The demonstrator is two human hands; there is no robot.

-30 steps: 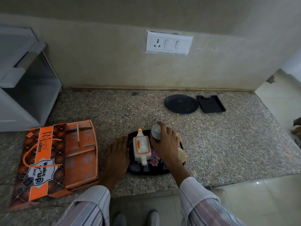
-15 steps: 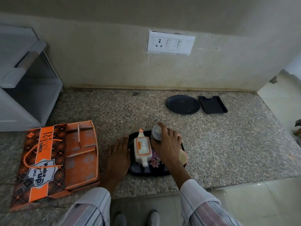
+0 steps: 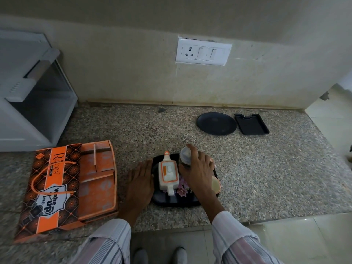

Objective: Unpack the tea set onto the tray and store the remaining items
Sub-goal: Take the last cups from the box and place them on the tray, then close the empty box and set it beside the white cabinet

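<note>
The tray (image 3: 172, 201) sits near the counter's front edge, straight ahead of me, already loaded: a white teapot (image 3: 168, 173) with orange trim lies along its left half, spout pointing away, and a cup (image 3: 215, 185) shows at the right rim under my wrist. My right hand (image 3: 199, 168) is closed around a small clear jar (image 3: 185, 156) at the tray's far side, fingers draped over its top and flank — a grip from above that, I judge, lets me set it down upright in the tight gap beside the teapot. My left hand (image 3: 142, 181) lies flat and open on the counter (image 3: 266, 178), fingertips touching the tray's left edge, holding nothing; I read that as bracing the tray so it doesn't slide while I place the jar.

Further out, the orange box (image 3: 66, 187) lies open to my left, its dividers showing empty. Well apart at the back right, a dark round plate (image 3: 216, 123) and a small black dish (image 3: 251, 124) rest side by side — likely still to be stored.
</note>
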